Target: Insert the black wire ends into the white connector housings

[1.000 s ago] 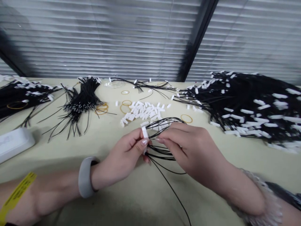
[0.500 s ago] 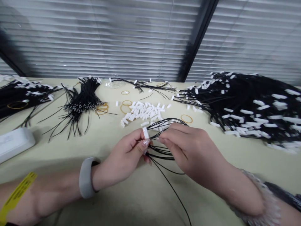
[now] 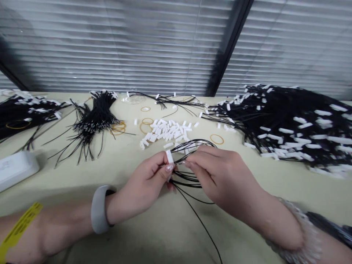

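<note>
Between thumb and fingers, my left hand [image 3: 145, 179] pinches a white plastic connector [image 3: 169, 157], held upright just above the table. Several thin black wires [image 3: 189, 179] run from the connector to the right, some looping back under my other hand. One long wire trails down toward the table's near edge. Close by on the right, my right hand [image 3: 220, 172] has thumb and forefinger closed on the end of a black wire [image 3: 179, 164], its tip right at the connector's face. My fingers partly cover the connector's lower part.
Loose white connectors [image 3: 167, 130] lie heaped beyond my hands, with yellow rubber bands [image 3: 217, 139] around them. A large pile of black wires with connectors [image 3: 286, 121] fills the right. A tied wire bundle [image 3: 99, 110], more harnesses [image 3: 24, 110] and a white device [image 3: 16, 168] stand left.
Both hands keep nearly the same pose. The wire end in my right hand sits slightly closer to the connector; the whole view has shifted a little.
</note>
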{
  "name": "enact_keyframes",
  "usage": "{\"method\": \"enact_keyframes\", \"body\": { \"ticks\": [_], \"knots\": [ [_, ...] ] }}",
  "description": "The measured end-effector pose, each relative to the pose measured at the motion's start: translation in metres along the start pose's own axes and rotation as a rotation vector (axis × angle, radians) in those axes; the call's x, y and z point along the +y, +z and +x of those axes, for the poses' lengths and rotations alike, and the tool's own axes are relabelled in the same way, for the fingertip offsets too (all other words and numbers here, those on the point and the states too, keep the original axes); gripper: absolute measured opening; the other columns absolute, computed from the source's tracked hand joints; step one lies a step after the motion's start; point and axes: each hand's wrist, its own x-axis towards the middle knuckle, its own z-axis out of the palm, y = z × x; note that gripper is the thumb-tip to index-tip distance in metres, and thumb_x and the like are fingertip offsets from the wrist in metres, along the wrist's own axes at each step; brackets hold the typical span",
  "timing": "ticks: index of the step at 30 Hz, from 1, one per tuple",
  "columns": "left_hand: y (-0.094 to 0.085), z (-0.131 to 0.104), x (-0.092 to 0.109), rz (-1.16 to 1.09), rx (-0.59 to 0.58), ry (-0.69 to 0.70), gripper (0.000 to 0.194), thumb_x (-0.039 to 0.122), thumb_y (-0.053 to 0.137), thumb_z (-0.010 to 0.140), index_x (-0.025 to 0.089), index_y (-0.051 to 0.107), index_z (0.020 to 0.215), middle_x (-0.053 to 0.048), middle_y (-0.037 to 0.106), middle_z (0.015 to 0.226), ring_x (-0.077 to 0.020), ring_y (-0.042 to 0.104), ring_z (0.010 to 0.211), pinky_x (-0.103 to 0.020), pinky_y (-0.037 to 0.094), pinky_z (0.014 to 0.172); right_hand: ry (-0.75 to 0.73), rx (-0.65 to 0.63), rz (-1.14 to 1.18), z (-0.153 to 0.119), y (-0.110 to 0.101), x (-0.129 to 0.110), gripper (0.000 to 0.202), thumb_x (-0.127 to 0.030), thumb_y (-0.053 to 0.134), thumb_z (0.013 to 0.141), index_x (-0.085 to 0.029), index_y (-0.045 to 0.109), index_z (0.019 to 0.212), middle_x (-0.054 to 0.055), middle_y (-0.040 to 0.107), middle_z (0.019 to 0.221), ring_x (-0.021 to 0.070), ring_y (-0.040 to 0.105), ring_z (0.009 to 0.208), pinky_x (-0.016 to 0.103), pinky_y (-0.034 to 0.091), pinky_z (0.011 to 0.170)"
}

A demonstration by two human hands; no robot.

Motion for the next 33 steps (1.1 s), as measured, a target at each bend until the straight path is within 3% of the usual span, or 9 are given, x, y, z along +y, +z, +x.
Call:
{"method": "enact_keyframes", "body": {
  "ticks": [12,20,24,33],
  "knots": [
    [-0.001,0.0,-0.002,-0.036,-0.01,-0.008,0.022,0.033,0.041,0.089,0.016,0.045,0.076,0.004,0.044,0.069,-0.0075,0.05,0.059,-0.023,0.048,0.057,-0.125,0.043,-0.034,-0.002,0.003,0.001,0.023,-0.014,0.042,0.084,-0.016,0.064,0.077,0.001,0.054,0.065,0.0114,0.048,0.062,0.025,0.036,0.058],
    [-0.003,0.0,-0.002,-0.068,-0.031,-0.023,0.021,0.032,0.042,0.089,0.016,0.045,0.075,0.004,0.045,0.067,-0.0079,0.05,0.058,-0.023,0.046,0.057,-0.217,0.065,-0.161,-0.007,0.003,0.006,0.019,-0.01,0.043,0.081,-0.018,0.061,0.08,-0.001,0.051,0.066,0.0125,0.04,0.06,0.027,0.029,0.055],
    [-0.003,0.0,0.0,-0.058,-0.057,-0.03,0.021,0.031,0.043,0.089,0.016,0.047,0.075,0.003,0.047,0.068,-0.0084,0.049,0.061,-0.023,0.045,0.058,-0.274,0.004,-0.188,-0.008,0.001,0.006,0.019,-0.007,0.043,0.08,-0.017,0.056,0.072,0.0,0.05,0.066,0.0131,0.038,0.061,0.028,0.029,0.056],
    [-0.003,0.0,0.0,-0.014,-0.082,-0.062,0.023,0.035,0.043,0.088,0.016,0.046,0.074,0.002,0.048,0.066,-0.0103,0.049,0.061,-0.025,0.044,0.058,-0.379,0.108,-0.312,-0.004,-0.002,-0.004,0.027,-0.011,0.041,0.083,-0.017,0.051,0.059,0.0,0.045,0.056,0.0141,0.033,0.056,0.03,0.019,0.048]
  ]
}}
